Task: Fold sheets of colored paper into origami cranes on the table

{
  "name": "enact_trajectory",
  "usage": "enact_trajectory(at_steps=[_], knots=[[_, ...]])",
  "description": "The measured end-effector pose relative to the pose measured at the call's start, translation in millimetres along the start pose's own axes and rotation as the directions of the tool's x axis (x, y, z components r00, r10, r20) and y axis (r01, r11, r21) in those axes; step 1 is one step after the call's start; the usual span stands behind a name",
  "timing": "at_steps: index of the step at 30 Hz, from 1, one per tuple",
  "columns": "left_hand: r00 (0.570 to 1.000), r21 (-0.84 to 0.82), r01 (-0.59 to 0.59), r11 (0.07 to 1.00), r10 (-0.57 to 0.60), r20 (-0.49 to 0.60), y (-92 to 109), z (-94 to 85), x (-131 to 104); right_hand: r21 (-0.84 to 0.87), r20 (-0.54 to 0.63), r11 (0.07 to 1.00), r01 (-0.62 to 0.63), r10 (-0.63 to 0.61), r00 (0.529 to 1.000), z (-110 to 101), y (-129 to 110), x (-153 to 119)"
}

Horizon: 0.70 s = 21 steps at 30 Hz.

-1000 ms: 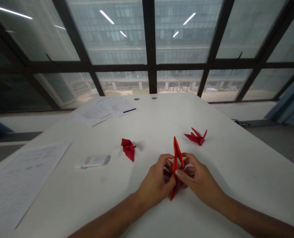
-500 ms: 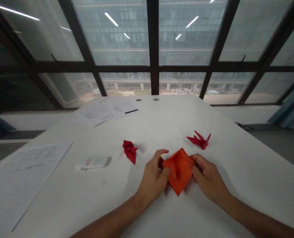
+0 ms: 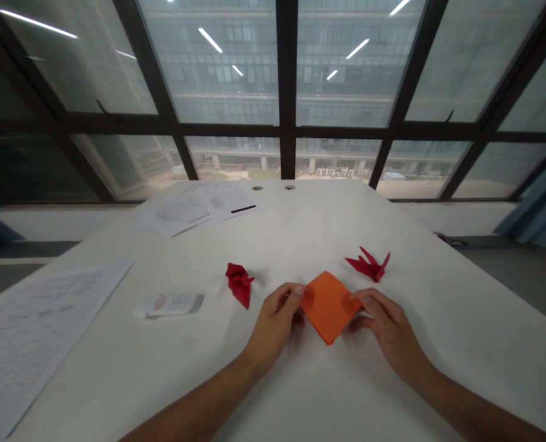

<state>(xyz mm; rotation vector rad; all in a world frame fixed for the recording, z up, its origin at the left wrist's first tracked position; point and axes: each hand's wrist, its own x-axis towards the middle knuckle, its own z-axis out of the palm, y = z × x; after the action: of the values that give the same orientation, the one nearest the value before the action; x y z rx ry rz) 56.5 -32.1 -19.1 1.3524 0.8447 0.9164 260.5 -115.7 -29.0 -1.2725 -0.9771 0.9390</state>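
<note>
A folded orange sheet of origami paper [image 3: 330,308] lies between my hands as a flat diamond, one corner toward me. My left hand [image 3: 277,319] pinches its left corner between thumb and fingers. At the opposite corner, my right hand [image 3: 387,325] grips the paper the same way; some fingertips are hidden beneath it. Beyond my right hand rests a red origami crane [image 3: 369,265] with pointed tips. Another red folded paper figure [image 3: 239,284] sits beyond my left hand, its shape more compact.
The white table [image 3: 300,233] runs up to the windows. Left of the red figure lies a white packet with printing [image 3: 171,304]. A large written sheet [image 3: 46,331] covers the near left, and several printed papers [image 3: 199,205] overlap at the far left.
The orange paper has gone from a puffed, partly opened shape to a flat, smooth diamond. Both hands have shifted slightly and still hold its side corners.
</note>
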Motion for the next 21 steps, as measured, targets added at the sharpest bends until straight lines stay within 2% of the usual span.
enact_trajectory(at_steps=[3,12,21], knots=[[1.0,0.038,0.004,0.999,-0.004,0.005,1.6,0.6,-0.7,-0.092,0.005,0.995,0.023,-0.022,1.0,1.1,0.6,1.9],[1.0,-0.053,0.01,0.999,-0.01,0.011,5.2,1.5,-1.9,0.012,-0.038,0.999,0.041,-0.041,0.998,4.7,5.9,7.3],[0.999,-0.148,0.031,0.989,-0.026,0.036,-3.3,-0.4,0.7,-0.033,-0.024,0.998,0.053,-0.054,0.998,1.9,10.9,7.5]])
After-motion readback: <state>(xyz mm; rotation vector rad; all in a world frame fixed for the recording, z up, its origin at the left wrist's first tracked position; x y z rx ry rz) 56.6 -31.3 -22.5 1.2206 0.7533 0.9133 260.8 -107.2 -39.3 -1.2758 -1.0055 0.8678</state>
